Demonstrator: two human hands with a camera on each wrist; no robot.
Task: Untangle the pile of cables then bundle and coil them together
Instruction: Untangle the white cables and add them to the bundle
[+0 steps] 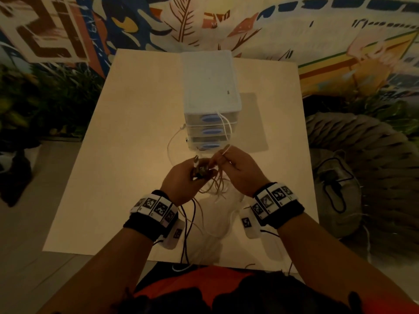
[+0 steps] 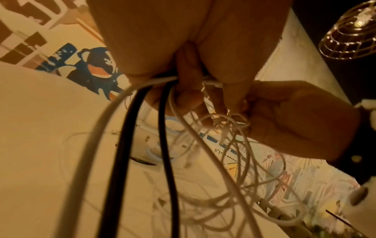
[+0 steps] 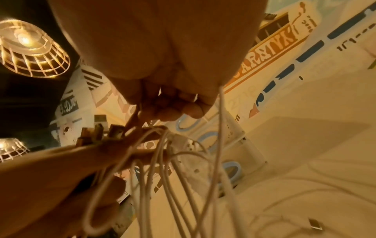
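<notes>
hands (image 1: 213, 173) gripping cables (image 1: 215, 186), table (image 1: 113, 177) mid-board

Dim, warm-lit room with a pale square table (image 1: 118, 155) set against a painted mural wall (image 1: 294, 23) (feathers, lettering, blue dashes); leafy plants (image 1: 56, 98) at left, woven pouf (image 1: 362, 150) at right, caged pendant lamps (image 3: 30, 48) glowing overhead, tiled floor (image 1: 22, 245) below
</notes>
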